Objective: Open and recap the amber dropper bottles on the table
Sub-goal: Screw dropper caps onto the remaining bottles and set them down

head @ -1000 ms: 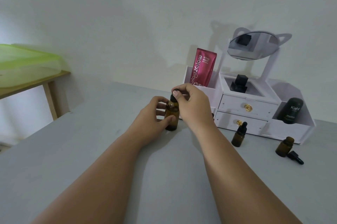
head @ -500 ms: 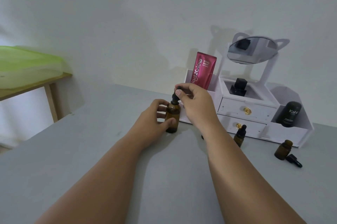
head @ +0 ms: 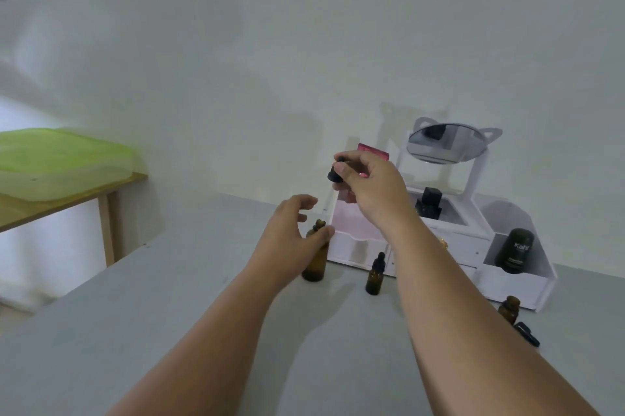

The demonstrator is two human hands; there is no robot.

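Lifted clear since half a second ago: ribbed black dropper cap (head: 333, 175), pinched in the right hand (head: 372, 190), centre frame, above the open neck.
Left hand (head: 287, 236) grips the round amber glass bottle (head: 314, 265), upright on the matte grey table (head: 135, 314), just below centre. White drawer organiser (head: 358, 246) sits behind it, against a plain white wall (head: 304, 43).

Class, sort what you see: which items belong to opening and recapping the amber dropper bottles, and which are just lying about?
Job: left hand, large amber bottle, right hand pinching its dropper cap, capped small bottle, open small bottle, loose cap.
Lying about: white organiser, pink sachet, mirror, black Kahf bottle, green container.
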